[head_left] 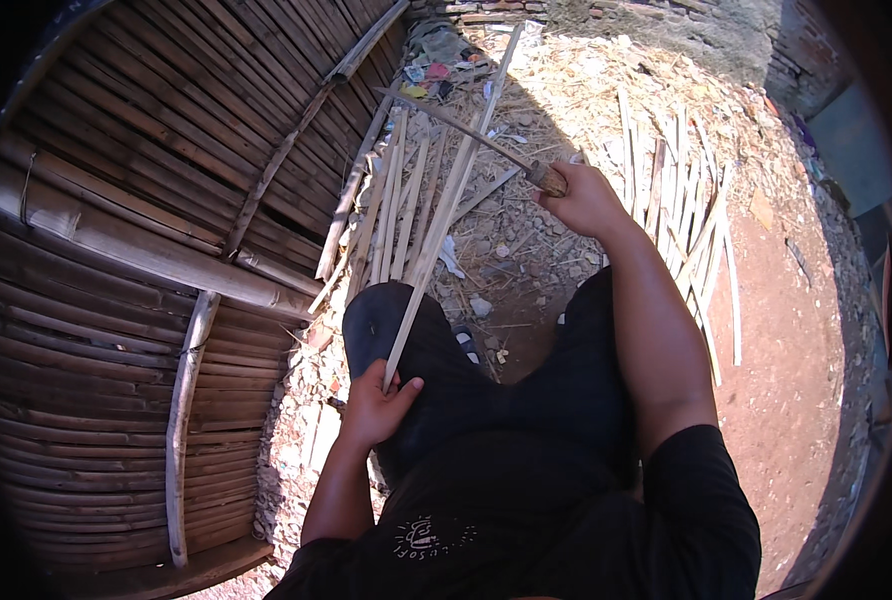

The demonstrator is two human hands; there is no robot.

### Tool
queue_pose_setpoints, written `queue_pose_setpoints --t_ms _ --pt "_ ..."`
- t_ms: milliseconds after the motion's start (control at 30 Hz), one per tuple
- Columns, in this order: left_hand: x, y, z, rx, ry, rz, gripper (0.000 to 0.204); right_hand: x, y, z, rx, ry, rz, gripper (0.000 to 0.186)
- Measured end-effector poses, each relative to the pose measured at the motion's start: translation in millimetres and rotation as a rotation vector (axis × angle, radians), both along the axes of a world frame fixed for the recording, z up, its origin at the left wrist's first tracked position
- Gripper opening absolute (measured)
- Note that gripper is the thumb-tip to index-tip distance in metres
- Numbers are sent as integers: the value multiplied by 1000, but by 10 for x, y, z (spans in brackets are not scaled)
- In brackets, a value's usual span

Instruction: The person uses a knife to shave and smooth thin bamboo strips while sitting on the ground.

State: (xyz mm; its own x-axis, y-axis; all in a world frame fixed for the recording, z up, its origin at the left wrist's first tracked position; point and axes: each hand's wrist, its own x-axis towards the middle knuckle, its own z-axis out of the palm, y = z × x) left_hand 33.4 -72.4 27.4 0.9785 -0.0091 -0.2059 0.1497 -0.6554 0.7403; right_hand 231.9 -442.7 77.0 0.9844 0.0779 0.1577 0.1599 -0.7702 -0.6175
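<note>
A long pale strip (432,250) slants over the left thigh (373,315), its near end in the grip of the left hand (378,407); the right hand (588,203) has its grip closed round a knife (496,145), whose blade crosses the strip. More strips (413,205) lie on the ground (781,370), near its left edge by the slatted wall (96,380).

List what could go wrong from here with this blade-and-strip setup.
1. The long knife in the right hand crosses the pale strip; a slip might send it toward the left leg.
2. The left hand grips only the strip's near end, so the far end could swing or twist.
3. Both hands look bare, so splinters seem possible.
</note>
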Motion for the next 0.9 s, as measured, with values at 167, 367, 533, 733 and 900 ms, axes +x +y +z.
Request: queue_pose_setpoints --t_ms 167,367,533,733,900 --pt "-4 -3 -63 -61 -36 21 40 -156 263 -130 -151 -7 385 28" --pt "-44 -71 31 3 -15 71 38 -316 602 -72 -332 -26 642 29" --pt "-28 -61 -7 14 -39 59 39 49 136 -233 -72 -31 202 34" --pt "-21 -78 -12 46 -60 39 42 -8 79 -187 -25 -2 210 37" --pt "-42 -90 -25 73 -95 59 44 -230 494 -120 -276 95 567 38"
